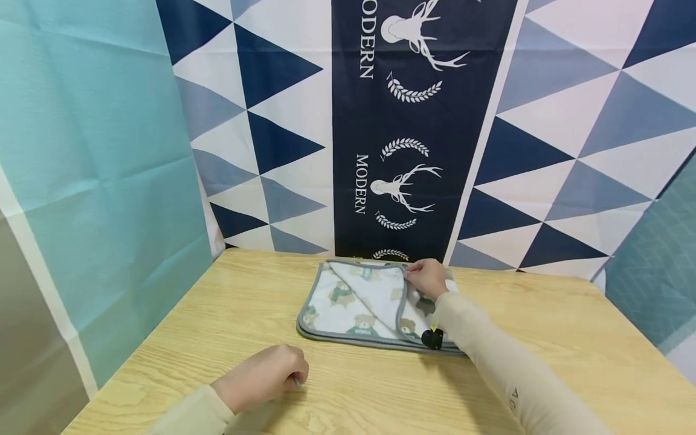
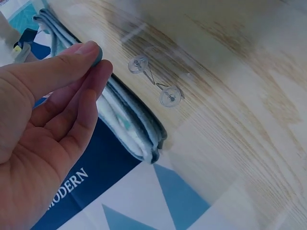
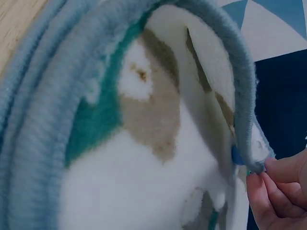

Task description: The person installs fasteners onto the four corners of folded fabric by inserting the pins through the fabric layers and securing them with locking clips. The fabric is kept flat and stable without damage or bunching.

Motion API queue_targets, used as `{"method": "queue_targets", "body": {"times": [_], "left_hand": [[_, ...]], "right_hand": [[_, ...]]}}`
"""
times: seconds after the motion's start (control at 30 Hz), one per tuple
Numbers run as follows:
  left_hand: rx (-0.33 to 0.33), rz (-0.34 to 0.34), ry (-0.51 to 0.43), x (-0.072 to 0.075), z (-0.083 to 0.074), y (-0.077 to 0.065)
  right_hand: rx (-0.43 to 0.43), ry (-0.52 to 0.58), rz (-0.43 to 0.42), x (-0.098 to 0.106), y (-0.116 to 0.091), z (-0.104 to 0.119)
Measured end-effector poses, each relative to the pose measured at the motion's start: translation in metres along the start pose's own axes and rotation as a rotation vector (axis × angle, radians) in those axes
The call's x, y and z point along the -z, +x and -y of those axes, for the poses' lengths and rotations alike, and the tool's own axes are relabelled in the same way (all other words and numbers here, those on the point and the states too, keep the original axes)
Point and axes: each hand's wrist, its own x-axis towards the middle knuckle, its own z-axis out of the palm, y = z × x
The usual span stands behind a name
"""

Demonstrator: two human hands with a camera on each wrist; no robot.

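A folded white blanket [image 1: 331, 296], printed with bears and bound in grey, lies in layers at the back of the table. My right hand [image 1: 426, 278] pinches the turned-back corner of its top layer. In the right wrist view the fingertips hold the grey binding [image 3: 245, 96], with a small blue piece [image 3: 236, 155] beside them. Left of the blanket and nearer me, my left hand [image 1: 266, 374] pinches a small rounded blue-grey thing [image 2: 98, 56] between thumb and forefinger; its kind is mostly hidden. Two clear-headed pins [image 2: 171, 96] with wire shanks show on the wood near that hand.
The pale wooden table [image 1: 190, 338] runs up to a hanging cloth [image 1: 293, 121] with triangles and deer heads. A teal cloth [image 1: 109, 151] hangs at the left. A black wrist camera [image 1: 432, 338] on the right arm overlaps the blanket's front edge.
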Motion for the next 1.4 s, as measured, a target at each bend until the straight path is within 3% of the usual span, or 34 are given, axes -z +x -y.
{"method": "queue_targets", "body": {"times": [0.17,0.3,0.47,0.63,0.87,1.13,1.4], "left_hand": [[0.023,0.012,-0.007,0.003,0.004,0.001],[0.035,0.012,-0.009,0.001,0.007,0.001],[0.047,0.006,-0.061,-0.001,0.011,0.001],[0.082,-0.007,-0.121,0.002,0.015,0.003],[0.048,-0.062,-0.136,0.009,0.02,0.005],[0.076,-0.132,-0.156,0.01,0.025,0.008],[0.125,-0.169,-0.157,0.013,0.028,0.012]], "right_hand": [[0.034,-0.021,-0.033,0.003,-0.003,0.013],[0.114,0.004,-0.007,-0.003,-0.008,0.02],[0.211,0.013,0.089,-0.02,-0.021,0.036],[0.354,-0.055,0.158,-0.036,-0.036,0.057],[0.384,-0.102,0.316,-0.055,-0.057,0.082],[0.549,-0.102,0.461,-0.074,-0.078,0.086],[0.669,-0.142,0.494,-0.087,-0.091,0.085]]}}
